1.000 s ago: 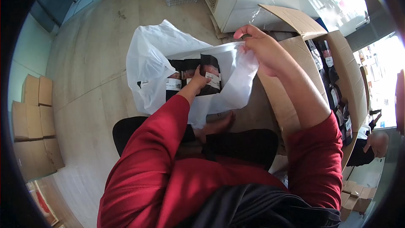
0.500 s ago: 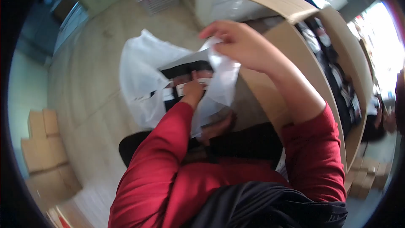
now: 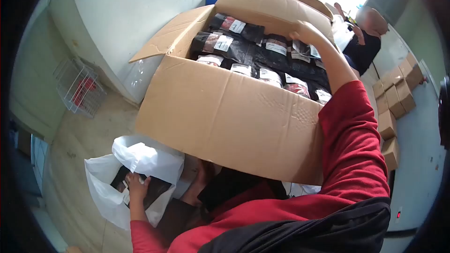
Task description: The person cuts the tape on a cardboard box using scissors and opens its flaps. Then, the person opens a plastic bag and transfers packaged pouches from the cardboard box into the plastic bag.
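The left hand [image 3: 138, 187] touches a black packet [image 3: 158, 189] inside the white bag [image 3: 99, 177], the right hand [image 3: 308, 33] bends over labelled pouches [image 3: 276, 46] in the open carton [image 3: 220, 117], either grip unclear.

Left hand [image 3: 137, 187] low, right hand [image 3: 308, 33] high

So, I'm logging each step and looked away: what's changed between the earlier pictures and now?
The right hand let go of the white bag and moved right, over the open carton of black packets; whether it grips one is unclear. The view swung right too. The left hand stayed inside the bag.
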`<move>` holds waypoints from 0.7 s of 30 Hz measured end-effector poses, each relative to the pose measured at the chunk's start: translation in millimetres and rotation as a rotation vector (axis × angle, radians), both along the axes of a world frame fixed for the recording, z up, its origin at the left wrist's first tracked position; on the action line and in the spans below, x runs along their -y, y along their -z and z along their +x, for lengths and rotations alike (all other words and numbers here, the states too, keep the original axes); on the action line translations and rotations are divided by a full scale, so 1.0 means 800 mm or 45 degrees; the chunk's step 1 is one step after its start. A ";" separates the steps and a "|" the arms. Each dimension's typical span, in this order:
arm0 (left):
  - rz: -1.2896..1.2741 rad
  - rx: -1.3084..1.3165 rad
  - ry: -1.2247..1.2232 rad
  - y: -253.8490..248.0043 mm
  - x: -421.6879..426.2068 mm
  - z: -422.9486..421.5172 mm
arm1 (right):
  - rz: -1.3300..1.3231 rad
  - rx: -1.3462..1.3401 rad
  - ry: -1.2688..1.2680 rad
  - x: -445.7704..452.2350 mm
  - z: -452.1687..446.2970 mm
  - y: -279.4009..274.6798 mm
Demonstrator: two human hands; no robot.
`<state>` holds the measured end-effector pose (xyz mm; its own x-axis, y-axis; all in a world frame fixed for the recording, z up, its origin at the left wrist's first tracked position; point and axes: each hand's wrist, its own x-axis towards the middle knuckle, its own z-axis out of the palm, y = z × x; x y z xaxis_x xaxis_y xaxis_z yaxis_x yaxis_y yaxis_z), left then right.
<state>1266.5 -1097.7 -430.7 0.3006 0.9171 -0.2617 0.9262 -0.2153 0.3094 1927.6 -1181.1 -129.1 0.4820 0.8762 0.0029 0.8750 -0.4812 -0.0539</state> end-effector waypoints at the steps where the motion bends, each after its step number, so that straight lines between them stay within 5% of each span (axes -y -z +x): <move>1: 0.033 0.058 -0.067 -0.028 0.019 0.002 | 0.148 0.247 -0.274 0.028 0.062 0.040; 2: 0.058 0.103 -0.164 -0.058 0.036 0.004 | -0.078 0.276 0.069 0.046 0.068 0.057; 3: 0.146 0.009 -0.123 -0.075 0.045 -0.002 | -0.026 0.078 -0.222 0.072 0.087 0.065; 6: 0.516 0.156 -0.294 -0.139 0.104 -0.011 | 0.067 0.099 -0.102 0.099 0.200 0.151; 11: 0.772 0.032 -0.605 -0.177 0.131 -0.032 | 0.077 0.287 0.104 0.095 0.280 0.170; 17: 1.031 0.203 -0.453 -0.202 0.170 -0.033 | 0.477 0.322 0.098 0.101 0.257 0.066; 19: 1.490 -0.200 -0.214 -0.203 0.181 -0.041 | 0.660 0.307 -0.024 0.094 0.196 0.014; 21: 1.584 -0.293 -0.472 -0.219 0.181 -0.048 | 0.815 0.275 -0.218 0.088 0.093 -0.030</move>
